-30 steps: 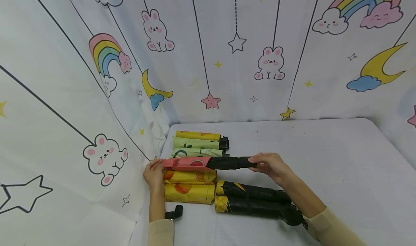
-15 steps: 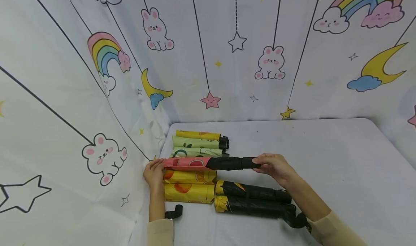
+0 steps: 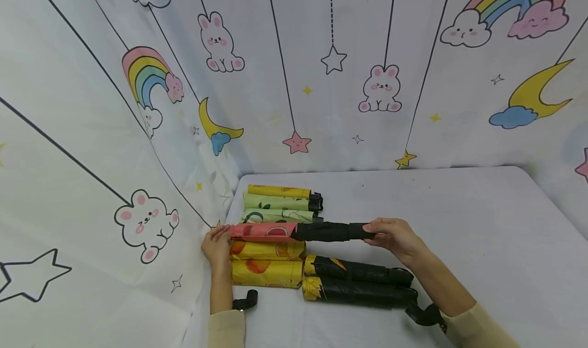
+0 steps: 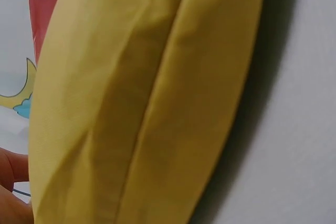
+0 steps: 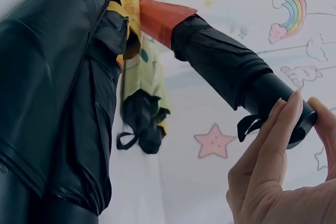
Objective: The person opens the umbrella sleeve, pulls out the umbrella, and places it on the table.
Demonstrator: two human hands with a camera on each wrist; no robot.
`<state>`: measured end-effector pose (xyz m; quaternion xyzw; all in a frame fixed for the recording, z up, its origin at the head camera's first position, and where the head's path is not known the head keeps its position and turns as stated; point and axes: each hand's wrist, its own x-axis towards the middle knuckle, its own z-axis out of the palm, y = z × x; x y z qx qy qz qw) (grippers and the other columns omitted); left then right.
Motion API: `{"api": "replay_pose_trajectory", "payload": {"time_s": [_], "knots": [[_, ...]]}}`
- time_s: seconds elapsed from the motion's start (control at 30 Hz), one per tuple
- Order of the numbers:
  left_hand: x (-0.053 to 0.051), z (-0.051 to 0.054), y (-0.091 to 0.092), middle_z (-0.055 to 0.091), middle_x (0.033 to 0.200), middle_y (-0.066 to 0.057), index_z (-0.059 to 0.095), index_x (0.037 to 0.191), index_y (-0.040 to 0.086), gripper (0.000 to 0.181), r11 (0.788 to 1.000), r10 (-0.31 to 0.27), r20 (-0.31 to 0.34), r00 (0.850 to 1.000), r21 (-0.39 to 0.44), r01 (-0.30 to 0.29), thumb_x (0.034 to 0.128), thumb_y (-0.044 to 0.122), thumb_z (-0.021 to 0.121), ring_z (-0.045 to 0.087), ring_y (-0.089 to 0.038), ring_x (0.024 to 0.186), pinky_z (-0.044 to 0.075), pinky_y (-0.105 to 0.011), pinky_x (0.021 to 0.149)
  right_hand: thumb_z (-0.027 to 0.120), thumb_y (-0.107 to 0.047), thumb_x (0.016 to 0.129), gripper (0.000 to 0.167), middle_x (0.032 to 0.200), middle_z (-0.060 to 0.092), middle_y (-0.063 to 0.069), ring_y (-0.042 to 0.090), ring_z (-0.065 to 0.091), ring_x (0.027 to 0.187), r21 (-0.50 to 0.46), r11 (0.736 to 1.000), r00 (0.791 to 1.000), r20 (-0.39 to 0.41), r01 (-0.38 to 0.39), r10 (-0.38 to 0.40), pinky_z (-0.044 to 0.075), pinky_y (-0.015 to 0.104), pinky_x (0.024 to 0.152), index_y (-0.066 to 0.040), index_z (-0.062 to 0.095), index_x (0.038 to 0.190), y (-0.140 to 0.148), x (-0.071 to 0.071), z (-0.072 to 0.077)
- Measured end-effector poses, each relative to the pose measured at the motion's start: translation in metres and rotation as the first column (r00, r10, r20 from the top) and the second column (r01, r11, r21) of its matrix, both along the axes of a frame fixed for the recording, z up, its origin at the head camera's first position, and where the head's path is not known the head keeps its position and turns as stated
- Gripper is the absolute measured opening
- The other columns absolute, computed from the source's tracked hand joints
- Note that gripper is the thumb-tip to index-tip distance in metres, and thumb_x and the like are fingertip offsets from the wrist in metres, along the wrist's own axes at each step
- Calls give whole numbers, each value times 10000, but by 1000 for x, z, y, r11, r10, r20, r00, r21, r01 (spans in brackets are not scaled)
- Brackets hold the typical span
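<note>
A folded black umbrella (image 3: 321, 231) lies crosswise between the hands, its left part inside a red watermelon-print sleeve (image 3: 264, 230). My left hand (image 3: 218, 246) holds the sleeve's far left end. My right hand (image 3: 396, 239) pinches the umbrella's black handle between thumb and fingers; in the right wrist view the handle (image 5: 273, 97) has a small wrist loop. In the left wrist view a yellow sleeve (image 4: 142, 98) fills most of the picture, with fingertips (image 4: 14, 182) at the lower left edge.
Two yellow orange-print sleeves (image 3: 266, 274) lie nearest, beside two larger black umbrellas (image 3: 363, 291) with yellow ends. Beyond the red sleeve are two green umbrellas (image 3: 275, 202) and a yellow one (image 3: 277, 191). A printed cloth wall (image 3: 257, 113) stands behind and left of the white table (image 3: 436, 210).
My right hand has moved slightly right with the handle, and more of the black umbrella shows out of the red sleeve. My left hand has stayed at the sleeve's end.
</note>
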<state>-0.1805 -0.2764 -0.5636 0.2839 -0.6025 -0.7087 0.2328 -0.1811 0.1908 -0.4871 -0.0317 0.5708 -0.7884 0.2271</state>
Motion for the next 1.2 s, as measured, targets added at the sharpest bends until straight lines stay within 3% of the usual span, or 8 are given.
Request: {"api": "replay_pose_trajectory", "payload": {"time_s": [0.53, 0.87, 1.2], "knots": [[1, -4, -2, 656, 1239, -238, 579, 1336, -93, 367, 1000, 14, 6, 1000, 20, -14, 973, -91, 632, 741, -149, 972, 605, -271, 877, 650, -50, 1012, 234, 913, 704, -14, 136, 691, 828, -9, 1000, 1000, -3, 4, -4, 624, 342, 884, -128, 813, 864, 10, 5, 0], [2, -1, -2, 645, 1302, -270, 577, 1341, -81, 358, 1000, 8, 11, 1000, 29, -8, 989, -61, 638, 714, -230, 1090, 595, -284, 921, 659, -42, 1001, 204, 943, 690, -14, 126, 700, 849, 17, 999, 1000, 2, 27, -27, 624, 307, 858, -112, 803, 875, 20, 8, -2], [2, -2, -2, 664, 1257, -269, 585, 1327, -101, 357, 1000, 26, -1, 1000, 9, -26, 977, -77, 649, 738, -207, 1022, 606, -261, 875, 633, -20, 1010, 228, 950, 677, -27, 118, 692, 882, -2, 999, 999, 11, 51, -51, 619, 299, 869, -120, 789, 876, 35, 11, -9]]}}
